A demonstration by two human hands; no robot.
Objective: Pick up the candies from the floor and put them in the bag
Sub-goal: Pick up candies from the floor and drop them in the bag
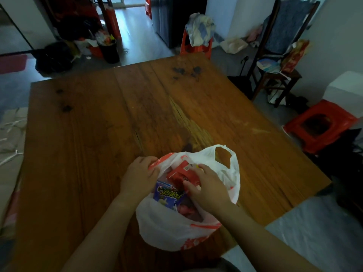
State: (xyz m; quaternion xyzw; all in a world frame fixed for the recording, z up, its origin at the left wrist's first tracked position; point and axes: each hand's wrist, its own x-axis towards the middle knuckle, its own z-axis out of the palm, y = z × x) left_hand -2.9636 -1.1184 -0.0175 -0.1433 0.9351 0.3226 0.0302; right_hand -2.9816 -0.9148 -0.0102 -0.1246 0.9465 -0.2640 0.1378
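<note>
The white plastic bag [163,230] sits on the wooden table [98,124], near the person. The left hand [137,175] pinches the bag's rim with curled fingers and pulls it aside, likely to keep the mouth wide open. The right hand [208,185] grips a red candy packet [176,173] right in the mouth, probably to push it down inside. Counting: one bag, two hands, one red packet, and one blue candy packet [169,195] already inside. Under them lie some pink candies [186,211], too dark to count.

Dim room, daylight behind, soft wide-angle edges.
</note>
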